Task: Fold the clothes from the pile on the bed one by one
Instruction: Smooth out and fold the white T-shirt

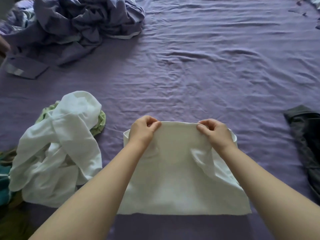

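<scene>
On the wrinkled purple bedsheet (199, 70), directly in front of the person, lies a cream-white cloth garment (180, 179), and it looks partway through its fold: its near edge lies flat on the sheet, while its far edge is doubled over and held up off a lower layer that shows at either side. The left hand (143, 130) pinches that far edge at its left corner, thumb and fingers curled over the cloth, and the right hand (214, 134) grips the right corner the same way. I judge this to be a fold in the middle of being laid, not a finished one. To the left, well apart from the held piece, sits the loose pile of white, pale green and teal clothes (57, 149), tumbled and unfolded, so most of the work seems left. At the right edge a dark grey garment (304, 141) lies by itself; whether it has been folded cannot be told. A rumpled lavender-grey heap of bedding (78, 26) sits at the far left of the bed. No neat stack of finished pieces shows anywhere.
</scene>
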### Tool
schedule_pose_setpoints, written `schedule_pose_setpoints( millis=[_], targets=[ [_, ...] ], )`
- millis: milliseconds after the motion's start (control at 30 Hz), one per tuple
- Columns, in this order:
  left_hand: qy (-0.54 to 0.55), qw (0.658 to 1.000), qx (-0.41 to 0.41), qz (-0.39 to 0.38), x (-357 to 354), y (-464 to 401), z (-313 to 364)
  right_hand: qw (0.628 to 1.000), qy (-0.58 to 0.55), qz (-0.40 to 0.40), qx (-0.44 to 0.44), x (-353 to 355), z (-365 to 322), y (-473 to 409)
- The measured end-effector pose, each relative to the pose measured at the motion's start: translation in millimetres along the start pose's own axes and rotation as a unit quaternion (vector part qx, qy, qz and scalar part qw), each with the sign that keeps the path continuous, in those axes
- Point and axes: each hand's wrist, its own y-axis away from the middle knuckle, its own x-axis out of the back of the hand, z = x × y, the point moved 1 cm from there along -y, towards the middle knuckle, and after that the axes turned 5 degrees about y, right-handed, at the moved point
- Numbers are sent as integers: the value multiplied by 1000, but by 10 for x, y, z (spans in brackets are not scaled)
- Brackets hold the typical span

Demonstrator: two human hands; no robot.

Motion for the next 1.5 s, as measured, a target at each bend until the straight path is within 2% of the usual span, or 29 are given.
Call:
schedule_pose_setpoints(
  millis=[100,233,300,367,433,500,533,600,667,767,900,967,1000,1067,1133,1233,1300,1433,1500],
  targets=[
    [-121,992,-39,25,-142,-36,-122,998,65,-15,-9,-75,97,-44],
    [-135,987,-88,26,-238,250,-341,978,159,26,130,-118,345,321],
    [-136,986,-92,-16,-255,360,-444,973,173,12,151,-103,490,519],
    [-157,981,-90,-71,-264,390,-524,968,192,-36,159,-99,624,637],
    [-171,974,-89,-118,-260,369,-550,946,255,-75,184,-106,746,651],
    [-168,970,-93,-147,-227,333,-551,927,298,-80,213,-108,824,584],
    [-164,969,-108,-148,-203,322,-558,934,282,-67,210,-101,820,554],
    [-167,966,-162,-111,-146,313,-568,960,213,-13,182,-44,712,510],
    [-180,968,-172,-32,-75,281,-543,976,156,64,135,65,599,455],
    [-183,971,-112,102,17,153,-467,977,133,162,30,281,547,313],
    [-189,968,-8,163,27,39,-368,975,154,160,-22,474,591,169],
    [-229,957,3,176,-25,50,-335,973,157,166,-32,500,603,130],
    [-253,949,-28,187,-73,65,-323,971,164,169,-42,501,620,113],
    [-286,927,-140,196,-228,125,-311,967,183,167,-64,487,667,94],
    [-290,912,-239,166,-449,235,-292,962,191,174,-88,473,691,88],
    [-256,908,-319,84,-765,429,-251,961,195,180,-85,441,694,68],
    [-258,907,-329,53,-885,507,-301,964,193,172,-61,431,700,34],
    [-294,905,-294,93,-748,543,-523,958,222,170,-57,463,660,-5],
    [-308,906,-274,91,-610,527,-638,930,299,214,25,451,645,18]
  ],
)
